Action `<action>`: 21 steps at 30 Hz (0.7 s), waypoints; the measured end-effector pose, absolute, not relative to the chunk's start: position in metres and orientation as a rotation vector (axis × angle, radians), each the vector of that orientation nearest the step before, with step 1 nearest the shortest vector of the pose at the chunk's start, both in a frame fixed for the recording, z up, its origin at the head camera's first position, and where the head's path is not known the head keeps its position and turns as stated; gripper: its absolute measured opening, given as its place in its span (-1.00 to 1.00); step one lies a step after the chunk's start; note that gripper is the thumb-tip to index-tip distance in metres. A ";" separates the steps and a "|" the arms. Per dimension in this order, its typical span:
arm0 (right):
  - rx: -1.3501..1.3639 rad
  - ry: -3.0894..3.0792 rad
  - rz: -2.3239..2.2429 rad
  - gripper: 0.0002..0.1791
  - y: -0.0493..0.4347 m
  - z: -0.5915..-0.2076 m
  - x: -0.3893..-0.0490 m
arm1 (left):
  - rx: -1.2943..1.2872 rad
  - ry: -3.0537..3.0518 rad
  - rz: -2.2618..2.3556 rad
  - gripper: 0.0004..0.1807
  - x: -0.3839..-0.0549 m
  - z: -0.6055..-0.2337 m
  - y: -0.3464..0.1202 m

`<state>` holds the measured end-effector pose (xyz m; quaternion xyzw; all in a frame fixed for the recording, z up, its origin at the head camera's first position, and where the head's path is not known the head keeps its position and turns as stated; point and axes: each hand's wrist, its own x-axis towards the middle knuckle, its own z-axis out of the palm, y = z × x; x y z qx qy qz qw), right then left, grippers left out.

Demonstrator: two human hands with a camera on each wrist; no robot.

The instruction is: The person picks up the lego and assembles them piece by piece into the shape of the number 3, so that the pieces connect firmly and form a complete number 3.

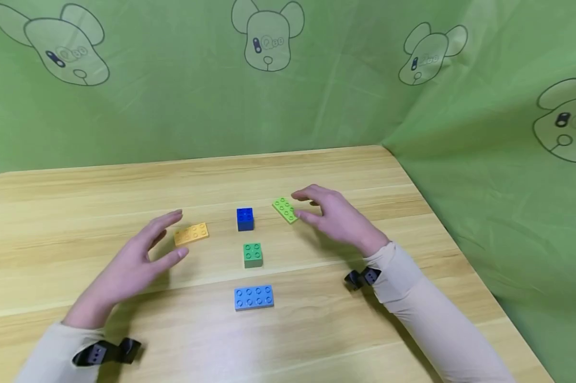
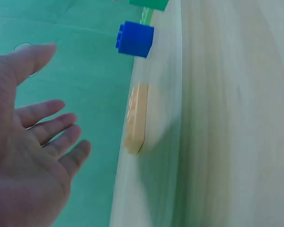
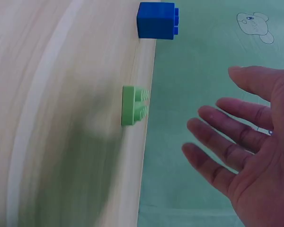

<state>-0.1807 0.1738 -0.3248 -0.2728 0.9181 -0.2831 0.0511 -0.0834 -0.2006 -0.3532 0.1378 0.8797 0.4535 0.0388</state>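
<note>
My left hand (image 1: 133,261) hovers over the table with thumb and fingers spread apart, holding nothing. Just beyond its fingertips lies a flat yellow-orange building brick (image 1: 191,234), seen edge-on in the left wrist view as a thin orange brick (image 2: 137,120). On the other side, my right hand (image 1: 338,215) is above the table, fingers extended and palm bare in the right wrist view. A flat lime-green brick (image 1: 285,210) lies beside its thumb tip, which overlaps the brick's edge in the head view. Between the hands sit a dark blue square brick (image 1: 245,219) and a green square brick (image 1: 253,255).
Nearer the front, a light blue rectangular brick (image 1: 254,298) lies on the wooden table (image 1: 317,340). Green cloth (image 1: 182,106) printed with mouse-like heads hangs behind the table and along its right edge. Each wrist wears a small black camera (image 1: 107,352).
</note>
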 end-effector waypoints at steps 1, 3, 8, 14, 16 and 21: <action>-0.839 2.777 -0.886 -0.53 0.173 -0.325 -0.180 | 0.438 2.681 1.431 -0.22 -0.084 -0.354 -0.200; -0.861 2.729 -0.948 -0.54 0.171 -0.325 -0.179 | 0.467 2.661 1.496 -0.26 -0.084 -0.355 -0.198; -0.891 2.607 -1.094 -0.56 0.165 -0.326 -0.177 | 0.513 2.541 1.650 -0.30 -0.083 -0.359 -0.194; -0.891 2.475 -1.222 -0.58 0.158 -0.328 -0.176 | 0.589 2.397 1.787 -0.38 -0.078 -0.362 -0.184; -0.886 2.444 -1.242 -0.58 0.156 -0.329 -0.175 | 0.571 2.398 1.805 -0.41 -0.075 -0.361 -0.177; -0.887 2.416 -1.251 -0.56 0.151 -0.332 -0.174 | 0.453 2.392 1.838 -0.44 -0.066 -0.359 -0.160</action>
